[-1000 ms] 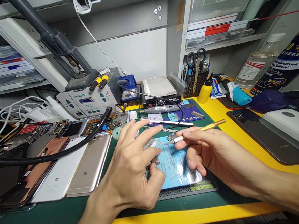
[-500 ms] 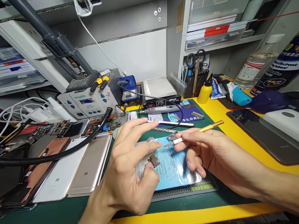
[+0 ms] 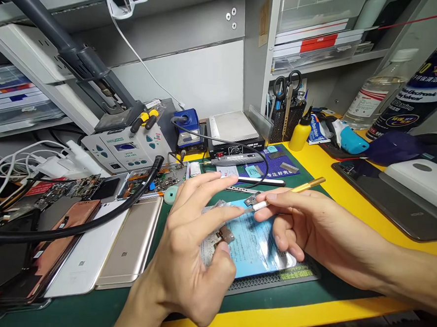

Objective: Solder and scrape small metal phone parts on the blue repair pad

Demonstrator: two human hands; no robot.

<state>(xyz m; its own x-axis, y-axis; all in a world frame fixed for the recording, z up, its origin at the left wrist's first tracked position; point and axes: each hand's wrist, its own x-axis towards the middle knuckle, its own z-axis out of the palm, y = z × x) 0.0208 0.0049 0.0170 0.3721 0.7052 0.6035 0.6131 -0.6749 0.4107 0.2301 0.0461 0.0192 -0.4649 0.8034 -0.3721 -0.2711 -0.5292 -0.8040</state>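
My right hand [image 3: 307, 223] pinches a gold-handled craft knife [image 3: 306, 185], its blade pointing left. My left hand [image 3: 195, 236] hovers over the work area with thumb and fingers apart; its index fingertip is at the blade, and I cannot tell whether they touch. Below both hands lies a shiny blue sheet [image 3: 257, 257] with faint print. A small brownish metal part [image 3: 227, 234] is between my left thumb and index finger in the view, apparently on the sheet. Another small dark part [image 3: 252, 199] shows just behind the blade.
Several phones lie at left, including a gold one [image 3: 130, 247] and a white one [image 3: 81, 254]. A black hose [image 3: 88, 227] crosses above them. Behind are a grey rework station [image 3: 130, 146], a heating plate [image 3: 233, 127] and a yellow bottle [image 3: 300, 134]. A dark phone [image 3: 386, 198] lies right.
My left hand has shifted slightly right, and its index finger has come up to the knife's blade. My right hand has hardly moved.
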